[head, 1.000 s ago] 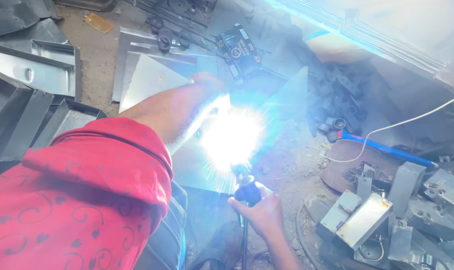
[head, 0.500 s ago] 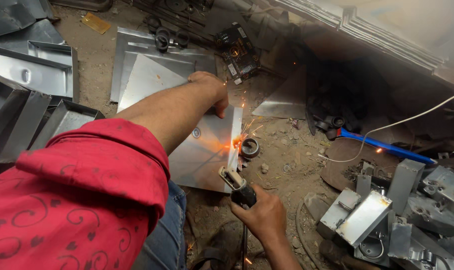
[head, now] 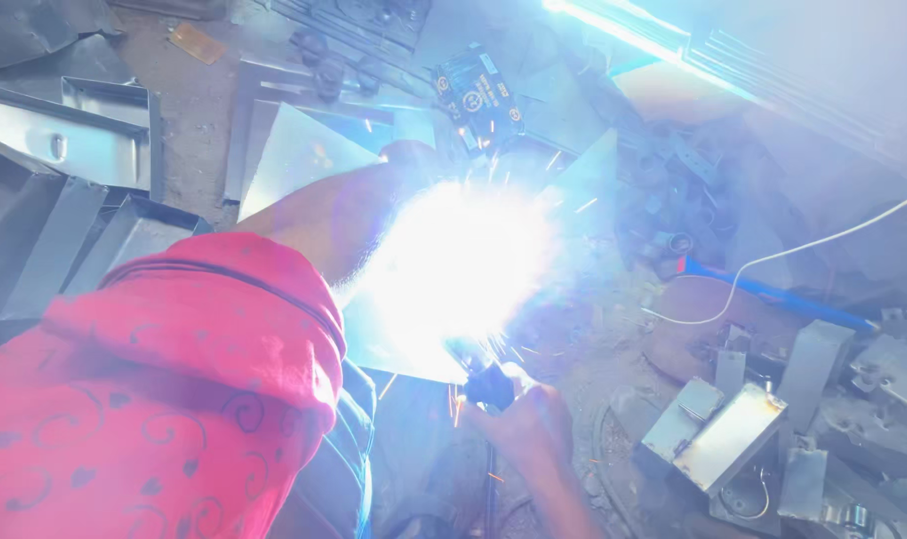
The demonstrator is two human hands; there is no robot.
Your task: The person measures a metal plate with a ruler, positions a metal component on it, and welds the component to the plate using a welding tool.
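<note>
- Flaring up again since half a second ago, the welding arc (head: 453, 265) is now washing out the middle of my view, where before I was seeing only a small orange spark; sparks are flying off around it
- I am seeing my right hand (head: 528, 419) staying low and closed around the dark electrode holder (head: 488, 384); its long axis is running from lower right up to upper left, its tip pointing into the glare
- I am watching my left arm in its red patterned sleeve (head: 174, 399) reaching across toward the metal sheet (head: 304, 150); my left hand (head: 414, 160) is sitting at the top edge of the glare, and I cannot tell how far it is closing or what it is touching
- The sheet is lying on the dirt floor, just beyond the arc; grey metal trays (head: 84, 140) are lying to the left; small metal boxes (head: 723, 434) are lying to the right, with a white cable (head: 803, 245) and a blue bar (head: 773, 294) beyond them
</note>
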